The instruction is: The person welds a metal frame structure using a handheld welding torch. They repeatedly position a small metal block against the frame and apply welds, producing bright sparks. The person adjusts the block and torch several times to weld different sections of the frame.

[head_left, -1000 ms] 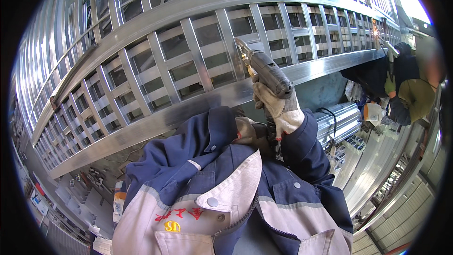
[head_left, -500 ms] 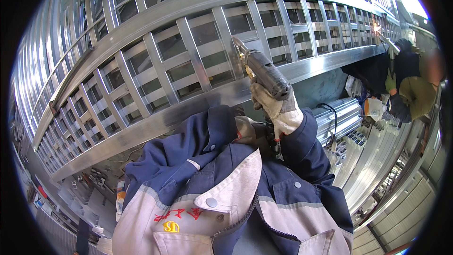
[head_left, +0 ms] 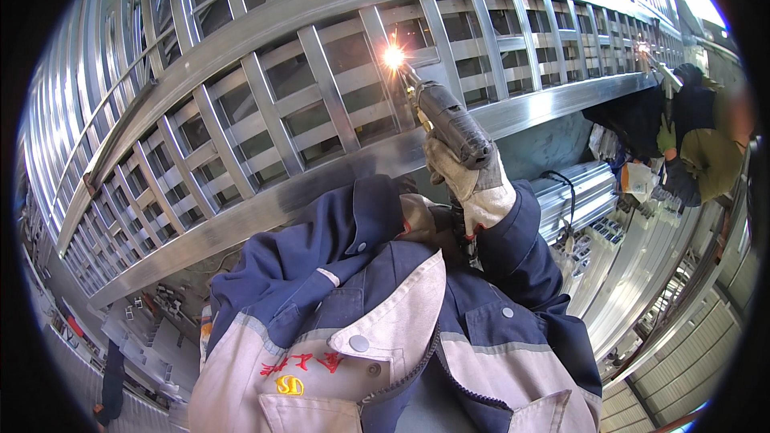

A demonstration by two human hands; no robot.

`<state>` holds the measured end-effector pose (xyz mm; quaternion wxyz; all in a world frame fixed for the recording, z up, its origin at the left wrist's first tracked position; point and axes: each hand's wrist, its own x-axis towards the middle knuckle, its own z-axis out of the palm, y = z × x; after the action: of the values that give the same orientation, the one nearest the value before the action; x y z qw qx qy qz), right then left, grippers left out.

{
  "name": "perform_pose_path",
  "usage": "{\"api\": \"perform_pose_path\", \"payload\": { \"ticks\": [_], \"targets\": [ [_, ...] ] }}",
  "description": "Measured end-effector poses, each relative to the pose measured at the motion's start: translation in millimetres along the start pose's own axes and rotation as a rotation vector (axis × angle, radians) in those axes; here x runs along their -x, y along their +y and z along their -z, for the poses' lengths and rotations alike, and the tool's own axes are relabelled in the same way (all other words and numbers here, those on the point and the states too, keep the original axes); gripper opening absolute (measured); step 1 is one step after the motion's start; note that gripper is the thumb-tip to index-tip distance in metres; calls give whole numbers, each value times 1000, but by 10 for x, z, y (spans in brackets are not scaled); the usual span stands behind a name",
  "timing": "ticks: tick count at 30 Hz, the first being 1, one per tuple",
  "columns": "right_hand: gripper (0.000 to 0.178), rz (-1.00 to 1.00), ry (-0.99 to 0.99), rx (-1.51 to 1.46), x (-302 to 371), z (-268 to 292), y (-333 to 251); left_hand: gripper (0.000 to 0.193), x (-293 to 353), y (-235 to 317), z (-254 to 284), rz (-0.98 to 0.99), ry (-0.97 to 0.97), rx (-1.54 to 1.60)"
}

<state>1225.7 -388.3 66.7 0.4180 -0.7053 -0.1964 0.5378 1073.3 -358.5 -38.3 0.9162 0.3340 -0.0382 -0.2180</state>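
Note:
My right hand [head_left: 488, 192], in a pale work glove, is wrapped round the black handle of a welding gun [head_left: 455, 122]. Its nozzle points up and left at a slatted metal frame [head_left: 321, 84], where a bright arc throws sparks beside one upright slat. The frame is shiny silver, with rows of bars crossed by flat strips beneath. Close to my chest, my left hand [head_left: 419, 216] shows only as a bit of glove past the blue sleeve; its fingers are hidden, and I cannot see whether it touches anything.
At the far right a co-worker [head_left: 698, 148] holds a tool at the same frame, with a second arc there. Stacked metal profiles [head_left: 573, 196] and a black cable [head_left: 571, 200] lie to my right. Another person's dark sleeve [head_left: 112, 377] shows at lower left.
A bright arc with sparks has lit at the tip of my welding gun. My hands have hardly moved. At the lower left, another person's arm has come further into view.

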Motion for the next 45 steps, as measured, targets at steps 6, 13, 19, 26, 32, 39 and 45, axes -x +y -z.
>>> {"api": "perform_pose_path", "payload": {
  "ticks": [6,13,19,26,32,39,45],
  "targets": [
    [43,3,-1,14,24,-5,15,41,-48,-14,2,-3,-11,3],
    [44,-18,-16,60,54,16,21,41,-105,-14,-9,-4,-21,3],
    [46,-6,-10,12,112,18,5,42,-116,-35,-21,-4,-14,18],
    [47,33,-8,125,152,54,27,42,-141,-24,-36,-4,-13,26],
    [33,76,-11,115,206,55,78,43,-181,-11,-24,-3,-6,22],
    [49,21,-48,3,261,90,44,43,-225,-22,-5,-1,12,17],
    [79,64,-97,111,464,74,-114,44,-166,10,49,10,51,10]
  ]
}}
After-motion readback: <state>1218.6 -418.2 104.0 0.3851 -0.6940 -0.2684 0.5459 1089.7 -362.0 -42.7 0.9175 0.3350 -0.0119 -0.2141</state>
